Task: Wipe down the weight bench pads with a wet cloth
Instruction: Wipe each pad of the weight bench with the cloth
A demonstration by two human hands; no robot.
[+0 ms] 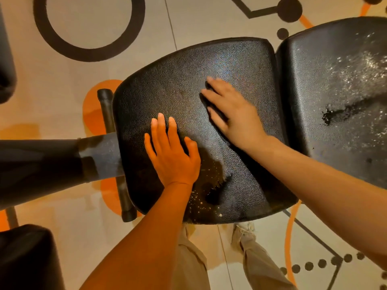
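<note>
Head cam: black seat pad [188, 80] over patterned floor [104, 28].

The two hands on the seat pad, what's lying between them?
Head view: only bare black pad lies between the left hand and right hand; nothing else sits there.

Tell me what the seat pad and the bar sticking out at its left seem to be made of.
Seat pad: probably black vinyl or faux leather, going by its pebbled, slightly glossy grain. Bar: likely painted metal, judging from the smooth hard faces with a dull sheen.
</note>
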